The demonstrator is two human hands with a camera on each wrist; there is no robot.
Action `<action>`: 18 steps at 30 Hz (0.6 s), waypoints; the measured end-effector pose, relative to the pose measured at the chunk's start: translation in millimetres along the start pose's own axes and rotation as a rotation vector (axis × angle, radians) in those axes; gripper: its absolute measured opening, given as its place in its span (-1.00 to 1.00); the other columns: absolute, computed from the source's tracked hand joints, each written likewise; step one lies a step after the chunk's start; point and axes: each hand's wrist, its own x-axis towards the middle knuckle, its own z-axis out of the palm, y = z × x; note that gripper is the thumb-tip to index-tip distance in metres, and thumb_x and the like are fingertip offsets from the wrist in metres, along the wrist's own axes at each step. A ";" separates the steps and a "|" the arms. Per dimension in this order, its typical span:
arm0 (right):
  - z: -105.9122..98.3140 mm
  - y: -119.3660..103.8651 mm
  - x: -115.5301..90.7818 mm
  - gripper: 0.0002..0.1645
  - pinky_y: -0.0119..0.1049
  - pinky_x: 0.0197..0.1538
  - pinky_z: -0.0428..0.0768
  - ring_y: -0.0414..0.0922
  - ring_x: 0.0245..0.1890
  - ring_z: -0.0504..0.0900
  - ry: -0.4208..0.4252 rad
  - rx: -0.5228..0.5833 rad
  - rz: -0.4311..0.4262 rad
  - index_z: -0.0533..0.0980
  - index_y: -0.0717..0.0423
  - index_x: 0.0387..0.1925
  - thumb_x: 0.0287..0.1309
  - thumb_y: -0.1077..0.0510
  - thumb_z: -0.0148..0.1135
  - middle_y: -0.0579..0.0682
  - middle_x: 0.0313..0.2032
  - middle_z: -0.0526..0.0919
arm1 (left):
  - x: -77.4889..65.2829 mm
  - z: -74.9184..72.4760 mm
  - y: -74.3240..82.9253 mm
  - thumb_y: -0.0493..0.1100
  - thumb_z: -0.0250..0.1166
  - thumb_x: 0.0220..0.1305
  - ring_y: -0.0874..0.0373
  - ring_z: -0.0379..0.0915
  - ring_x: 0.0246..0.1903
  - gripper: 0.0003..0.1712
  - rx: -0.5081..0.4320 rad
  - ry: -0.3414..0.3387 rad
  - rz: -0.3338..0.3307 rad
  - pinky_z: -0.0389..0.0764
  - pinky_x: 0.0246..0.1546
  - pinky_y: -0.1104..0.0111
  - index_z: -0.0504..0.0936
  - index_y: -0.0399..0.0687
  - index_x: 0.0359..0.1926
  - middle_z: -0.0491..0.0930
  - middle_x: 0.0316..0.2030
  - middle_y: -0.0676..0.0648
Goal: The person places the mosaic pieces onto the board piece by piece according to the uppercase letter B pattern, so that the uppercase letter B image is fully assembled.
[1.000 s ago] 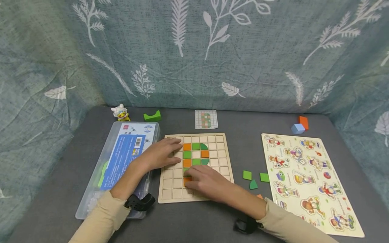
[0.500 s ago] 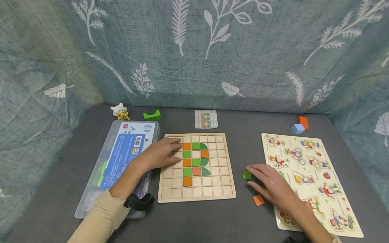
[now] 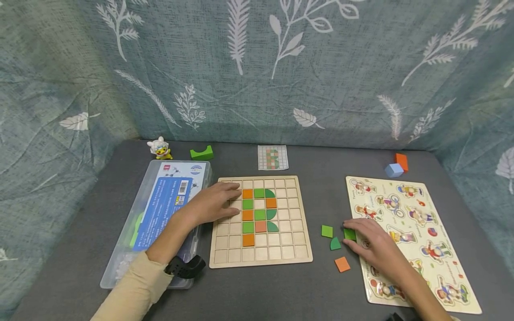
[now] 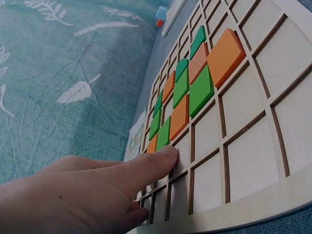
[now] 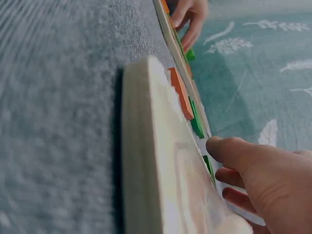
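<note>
On the left part of the wooden grid board [image 3: 287, 253] rests my left hand [image 3: 210, 203], fingers extended beside the tiles. Set in the board are orange, light green and salmon square tiles, plus dark green quarter-round ones [image 3: 272, 227]; the orange tile [image 4: 225, 57] is the lowest. My right hand [image 3: 375, 244] is over the picture puzzle's left edge, thumb and fingertips right around a green square tile [image 3: 350, 234], which shows between them. Left of it lie another green tile [image 3: 327, 231], a dark green quarter-round [image 3: 335, 244] and an orange tile [image 3: 342, 264].
A plastic case [image 3: 160, 214] stands left of the board, with a figurine [image 3: 160, 149] and green arch block [image 3: 202, 154] behind. A pattern card [image 3: 273, 158] lies behind the board. The picture puzzle [image 3: 458, 272] is right; blue [image 3: 394, 170] and orange blocks [image 3: 401, 162] sit beyond it.
My right hand has left the board and moved right, past the left green tile to the other one. A salmon tile and a lower quarter-round now show on the board. The left hand stays.
</note>
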 end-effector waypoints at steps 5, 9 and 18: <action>-2.3 0.9 0.1 -0.62 -0.77 0.22 0.15 -0.17 0.03 0.51 -0.012 0.011 0.008 0.63 -0.02 -0.20 -0.14 0.24 0.53 -0.12 -0.04 0.66 | -1.0 -1.0 1.0 -0.01 0.31 0.27 -0.21 0.24 0.36 -0.39 0.002 -0.001 -0.004 0.34 0.34 -0.05 0.50 -0.22 0.26 0.35 0.35 -0.26; -3.6 3.8 -0.2 -0.68 -0.75 0.22 0.15 -0.17 0.04 0.50 -0.025 0.002 -0.019 0.62 -0.07 -0.29 -0.15 0.27 0.50 -0.13 -0.04 0.65 | -1.3 -1.2 0.8 0.00 0.31 0.27 -0.21 0.24 0.36 -0.39 0.007 0.001 0.001 0.34 0.34 -0.05 0.50 -0.22 0.25 0.35 0.35 -0.26; -3.4 8.5 1.0 -0.61 -0.71 0.20 0.21 -0.20 -0.04 0.51 -0.010 -0.013 -0.121 0.62 -0.04 -0.29 -0.22 0.37 0.46 -0.14 -0.13 0.66 | 0.0 -1.3 -0.6 0.00 0.31 0.27 -0.20 0.24 0.36 -0.39 0.008 -0.003 0.007 0.34 0.35 -0.04 0.49 -0.22 0.26 0.35 0.35 -0.25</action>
